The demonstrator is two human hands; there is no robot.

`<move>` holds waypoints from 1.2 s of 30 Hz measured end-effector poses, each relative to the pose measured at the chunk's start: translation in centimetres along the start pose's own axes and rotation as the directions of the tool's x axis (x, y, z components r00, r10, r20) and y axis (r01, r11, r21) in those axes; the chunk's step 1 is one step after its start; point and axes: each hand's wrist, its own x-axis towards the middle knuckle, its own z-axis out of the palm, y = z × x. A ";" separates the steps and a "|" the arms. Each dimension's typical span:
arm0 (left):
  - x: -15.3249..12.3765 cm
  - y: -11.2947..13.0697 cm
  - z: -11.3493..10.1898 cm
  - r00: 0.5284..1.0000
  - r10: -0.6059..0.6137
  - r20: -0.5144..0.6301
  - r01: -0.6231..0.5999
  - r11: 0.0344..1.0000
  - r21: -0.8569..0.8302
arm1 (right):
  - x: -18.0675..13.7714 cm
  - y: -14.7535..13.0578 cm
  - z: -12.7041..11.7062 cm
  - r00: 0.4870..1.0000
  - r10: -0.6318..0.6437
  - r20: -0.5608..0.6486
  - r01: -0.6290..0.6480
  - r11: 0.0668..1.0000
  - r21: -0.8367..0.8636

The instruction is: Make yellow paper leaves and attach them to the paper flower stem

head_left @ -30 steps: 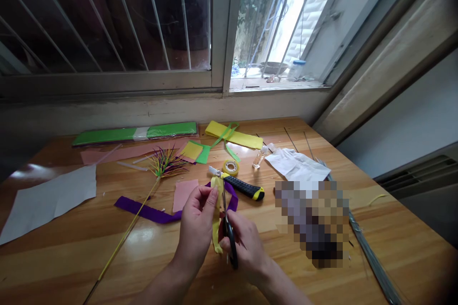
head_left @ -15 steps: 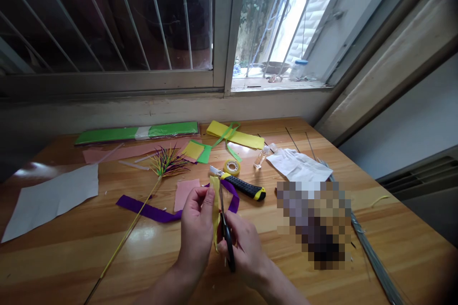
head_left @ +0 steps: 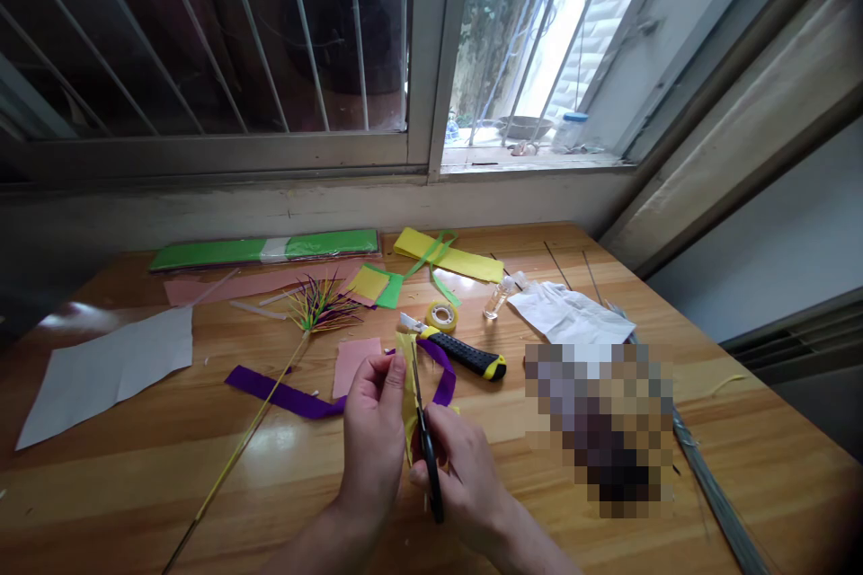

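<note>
The person's left hand (head_left: 374,422) pinches a yellow crepe strip (head_left: 408,395) between thumb and fingers, holding it lengthwise above the middle of the tabletop (head_left: 155,485). The right hand (head_left: 458,463) has its fingers curled around the black handles of a pair of scissors (head_left: 429,454), whose blades point away from the person and run along the strip's right side; whether they are biting into its edge is hard to tell from here

Behind the hands, a purple strip (head_left: 289,400) curves across the wood, with a pink square (head_left: 356,366) beside the left hand. A utility knife (head_left: 468,354) lies beyond the right hand, close to a tape roll (head_left: 431,314), and a small clear bottle (head_left: 495,301) is near a crumpled white sheet (head_left: 573,313). To the left, a yellow stem (head_left: 235,445) with a fringed, many-coloured head (head_left: 324,305) crosses over the purple strip
</note>
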 end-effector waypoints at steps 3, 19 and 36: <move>-0.1 0.0 0.0 1.000 0.007 -0.013 -0.007 1.000 -0.006 | 0.0 0.0 0.1 1.000 -0.004 -0.005 0.004 1.000 0.008; -0.2 0.2 0.2 0.999 -0.046 -0.007 0.046 0.996 -0.075 | 0.0 -0.4 0.0 1.000 0.016 0.010 -0.016 1.000 0.023; 0.0 0.5 0.4 0.997 -0.071 -0.036 0.069 0.996 -0.053 | -0.1 0.5 0.7 0.998 -0.037 -0.058 0.034 0.998 -0.050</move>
